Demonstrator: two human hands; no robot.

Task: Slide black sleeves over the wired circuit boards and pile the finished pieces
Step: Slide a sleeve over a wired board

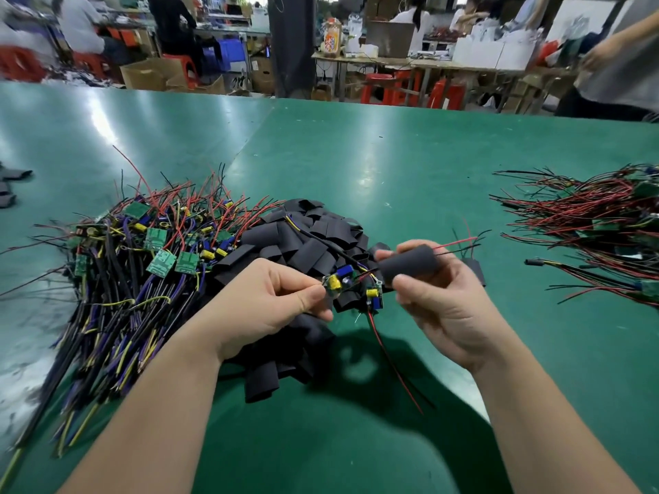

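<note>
No text, brand or number can be read anywhere. The jar (331, 37) on the far counter (392, 62) carries an orange and white label, but its print is too blurred to make out. The green circuit boards (162, 262) in the near left pile show only pale markings, too small to read.

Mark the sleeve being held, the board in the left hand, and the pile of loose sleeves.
Held sleeve (408, 263): head view, middle of its black body.
Pinched board (337, 282): head view, on its yellow component.
Pile of loose sleeves (306, 240): head view, a sleeve near the heap's top.
</note>
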